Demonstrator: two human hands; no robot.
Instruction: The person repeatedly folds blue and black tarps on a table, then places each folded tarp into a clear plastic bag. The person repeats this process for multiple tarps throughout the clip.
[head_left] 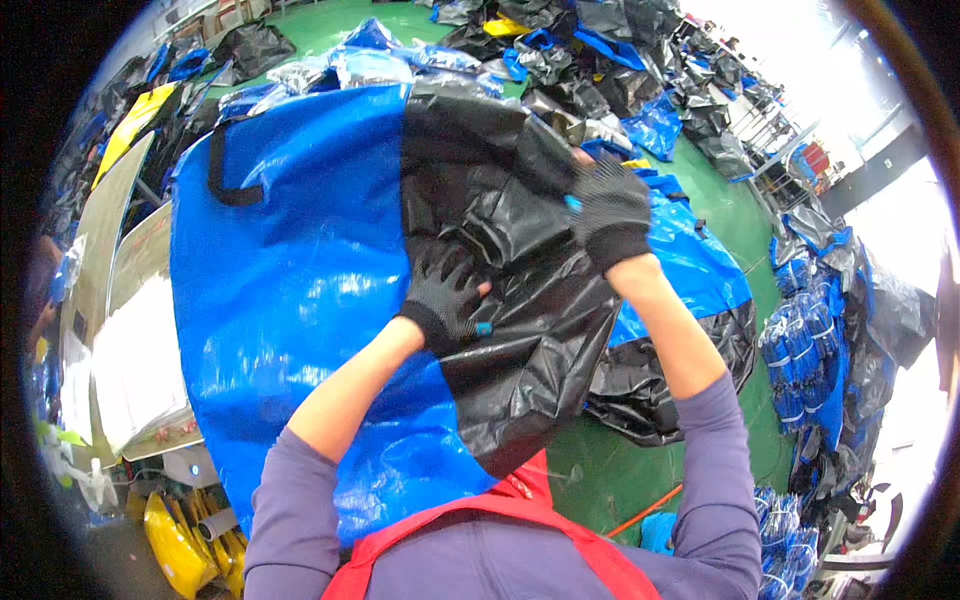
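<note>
A large blue and black tarpaulin-like bag (290, 260) lies spread in front of me, its blue part to the left and its wrinkled black part to the right. My left hand (440, 290), in a dark knit glove, rests on the black part beside the colour seam with its fingers spread. At the right edge of that black part is my right hand (608, 205), gloved alike, with its fingers closed on the material. Some of its fingertips are blurred. A black strap (222, 170) runs along the upper left of the blue part.
Another blue and black bag (690, 270) lies to the right, over the green floor (640, 480). Bundled blue bags (800, 350) are stacked at the far right. Heaps of sheeting (600, 80) lie at the back. Yellow pieces (178, 540) sit at lower left, below a white stack (145, 360).
</note>
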